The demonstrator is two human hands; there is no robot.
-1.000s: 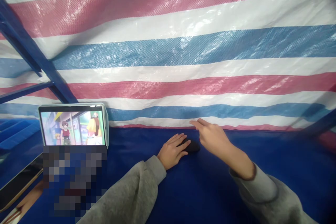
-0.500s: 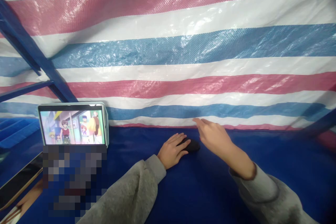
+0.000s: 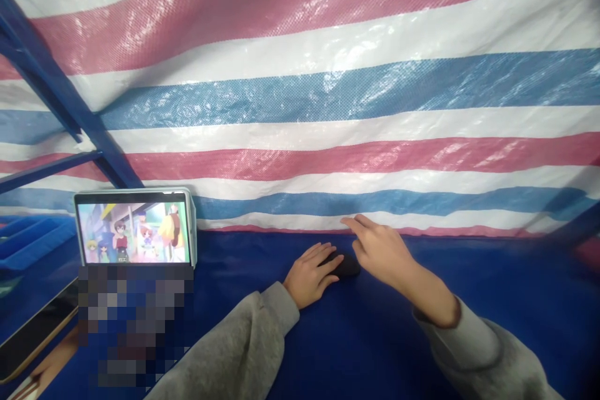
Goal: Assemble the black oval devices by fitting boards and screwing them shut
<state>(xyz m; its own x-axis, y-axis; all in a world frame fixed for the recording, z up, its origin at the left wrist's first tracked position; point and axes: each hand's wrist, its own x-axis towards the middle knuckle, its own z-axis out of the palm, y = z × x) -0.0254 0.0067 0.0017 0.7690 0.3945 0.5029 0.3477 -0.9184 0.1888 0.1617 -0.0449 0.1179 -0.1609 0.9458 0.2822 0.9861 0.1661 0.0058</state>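
My left hand [image 3: 312, 275] lies over the back of a black computer mouse [image 3: 347, 266], fingers draped on it. The mouse sits on a dark blue cloth surface [image 3: 375, 325]. My right hand [image 3: 380, 250] hovers just above and to the right of the mouse, holding nothing, its index finger stretched towards the striped tarpaulin [image 3: 328, 137]. Grey sweatshirt sleeves cover both forearms up to the wrists.
A tablet [image 3: 134, 228] in a pale case stands to the left, playing a cartoon. Below it is a pixelated patch [image 3: 134, 319]. A blue steel beam [image 3: 60, 81] crosses the upper left, and a blue crate [image 3: 32, 240] sits at the far left.
The whole view has shifted down slightly. The cartoon picture on the tablet has changed. Both hands stay in nearly the same place.
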